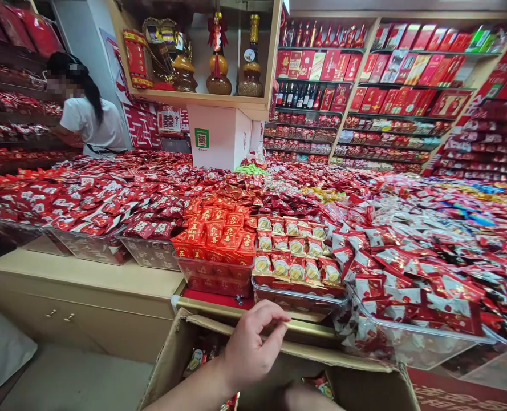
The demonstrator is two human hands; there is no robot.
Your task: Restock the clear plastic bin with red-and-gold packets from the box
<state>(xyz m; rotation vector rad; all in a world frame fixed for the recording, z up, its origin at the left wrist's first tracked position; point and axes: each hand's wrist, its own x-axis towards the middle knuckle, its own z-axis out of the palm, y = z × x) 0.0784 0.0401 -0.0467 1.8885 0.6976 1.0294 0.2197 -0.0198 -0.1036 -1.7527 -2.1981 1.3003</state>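
Note:
My left hand [256, 341] hovers over the cardboard box [163, 359], just in front of the tray of durian sweets. Its thumb and fingertips are pressed together; whatever they may hold is hidden. Low in the box, my right hand [308, 398] is smeared by motion and partly cut off, so its fingers cannot be made out. Beside it lies a wrapped sweet [321, 383] in red and gold, and another packet [197, 359] shows at the box's left. Durian sweets [296, 246] stand in neat rows in a clear plastic tray [300, 297].
A tub [217, 277] of orange-red packets adjoins the durian tray on the left. Red-and-white packets [390, 279] heap up on the right. A co-worker [93, 117] stands at the far left. A cabinet [202, 98] with bottles overhangs the counter; shelves [317, 80] line the back.

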